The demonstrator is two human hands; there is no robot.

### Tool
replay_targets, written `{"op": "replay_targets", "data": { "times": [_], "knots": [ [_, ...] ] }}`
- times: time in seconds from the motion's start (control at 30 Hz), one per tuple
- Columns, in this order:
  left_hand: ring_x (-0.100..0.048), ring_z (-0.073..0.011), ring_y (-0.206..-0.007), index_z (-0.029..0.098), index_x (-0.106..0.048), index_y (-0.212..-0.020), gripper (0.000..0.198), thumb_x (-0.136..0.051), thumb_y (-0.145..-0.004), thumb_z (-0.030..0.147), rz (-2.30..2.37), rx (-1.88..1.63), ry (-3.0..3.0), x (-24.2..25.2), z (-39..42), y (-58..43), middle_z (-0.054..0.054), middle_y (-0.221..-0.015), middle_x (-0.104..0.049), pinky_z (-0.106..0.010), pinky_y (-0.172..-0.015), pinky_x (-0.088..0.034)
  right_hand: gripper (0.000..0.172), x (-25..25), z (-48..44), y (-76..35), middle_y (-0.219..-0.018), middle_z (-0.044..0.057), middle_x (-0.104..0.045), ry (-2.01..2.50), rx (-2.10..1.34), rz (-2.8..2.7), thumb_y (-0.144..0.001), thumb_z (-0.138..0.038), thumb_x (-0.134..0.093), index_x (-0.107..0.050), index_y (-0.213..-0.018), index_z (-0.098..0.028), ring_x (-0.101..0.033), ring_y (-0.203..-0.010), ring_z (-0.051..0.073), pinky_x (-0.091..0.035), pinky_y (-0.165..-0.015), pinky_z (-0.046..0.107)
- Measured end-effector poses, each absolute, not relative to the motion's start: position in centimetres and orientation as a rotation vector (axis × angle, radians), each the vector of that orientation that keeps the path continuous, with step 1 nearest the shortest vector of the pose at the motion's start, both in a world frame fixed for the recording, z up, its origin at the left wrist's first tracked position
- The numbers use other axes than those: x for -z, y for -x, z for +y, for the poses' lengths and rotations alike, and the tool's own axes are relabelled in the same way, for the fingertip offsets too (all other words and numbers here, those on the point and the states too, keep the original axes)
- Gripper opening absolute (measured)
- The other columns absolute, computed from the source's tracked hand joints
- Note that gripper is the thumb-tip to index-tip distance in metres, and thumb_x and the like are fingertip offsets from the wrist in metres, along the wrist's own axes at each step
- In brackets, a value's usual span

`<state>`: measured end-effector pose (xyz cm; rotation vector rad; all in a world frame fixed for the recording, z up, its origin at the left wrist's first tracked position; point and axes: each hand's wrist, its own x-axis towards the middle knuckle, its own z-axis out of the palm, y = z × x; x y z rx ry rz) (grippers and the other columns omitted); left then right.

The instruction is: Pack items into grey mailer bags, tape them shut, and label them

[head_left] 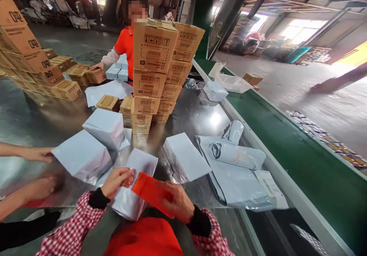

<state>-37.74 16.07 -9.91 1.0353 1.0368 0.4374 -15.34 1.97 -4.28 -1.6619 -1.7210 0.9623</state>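
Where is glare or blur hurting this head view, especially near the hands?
Head view: a glare spot on the steel table and blown-out windows; fisheye bends the green conveyor; a co-worker's hand at left is motion-blurred; the left hand pinching the white mailer bag and the right hand holding the orange strip are sharp.

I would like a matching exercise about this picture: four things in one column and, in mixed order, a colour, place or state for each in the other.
1 right hand
2 box stack
3 basket
4 belt

a green, along the right side
b white, at the far edge of the table
c brown, in the middle of the table
d grips an orange piece

Pairs: 1-d, 2-c, 3-b, 4-a
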Motion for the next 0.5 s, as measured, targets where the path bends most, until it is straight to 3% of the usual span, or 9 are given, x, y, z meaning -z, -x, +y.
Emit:
{"op": "replay_targets", "data": {
  "times": [0.1, 0.2, 0.3, 0.5],
  "knots": [
    [-0.054, -0.0146, -0.052, 0.017, -0.062, -0.072, 0.048, -0.058, -0.071, 0.065, 1.264, -0.553, -1.359, 11.4, 18.1, 38.9, 0.0, -0.058, -0.059, -0.028, -0.056, -0.044, 0.047, 4.9, 2.2, 13.4, -0.084, 0.009, -0.071, 1.792, -1.0, -1.732, -0.077, -0.031, -0.057, -0.071, -0.12, -0.016, -0.06, -0.067, 0.018, -0.047, -0.062, 0.029],
    [-0.063, -0.0198, -0.064, 0.019, -0.061, -0.072, 0.038, -0.043, -0.086, 0.049, 1.44, -0.504, -1.773, 12.9, 19.1, 39.7, -0.005, -0.067, -0.066, -0.031, -0.066, -0.046, 0.048, 6.0, 2.2, 12.8, -0.091, 0.011, -0.073, 1.826, -1.03, -1.713, -0.076, -0.028, -0.057, -0.071, -0.121, -0.015, -0.064, -0.072, 0.02, -0.049, -0.065, 0.031],
    [-0.068, -0.0234, -0.078, 0.018, -0.063, -0.08, 0.037, -0.036, -0.093, 0.039, 1.569, -0.352, -1.975, 14.1, 19.8, 39.9, -0.009, -0.08, -0.073, -0.032, -0.073, -0.046, 0.048, 6.7, 3.0, 13.6, -0.095, 0.011, -0.074, 1.795, -1.054, -1.711, -0.076, -0.026, -0.057, -0.07, -0.121, -0.016, -0.066, -0.075, 0.021, -0.05, -0.068, 0.031],
    [-0.069, -0.0256, -0.089, 0.015, -0.067, -0.088, 0.045, -0.028, -0.098, 0.035, 1.66, 0.017, -2.129, 17.4, 21.1, 39.0, -0.016, -0.095, -0.075, -0.033, -0.078, -0.047, 0.046, 7.6, 5.1, 15.2, -0.099, 0.011, -0.075, 1.953, -1.025, -1.771, -0.078, -0.026, -0.06, -0.07, -0.123, -0.021, -0.069, -0.083, 0.024, -0.051, -0.074, 0.033]
  ]
}}
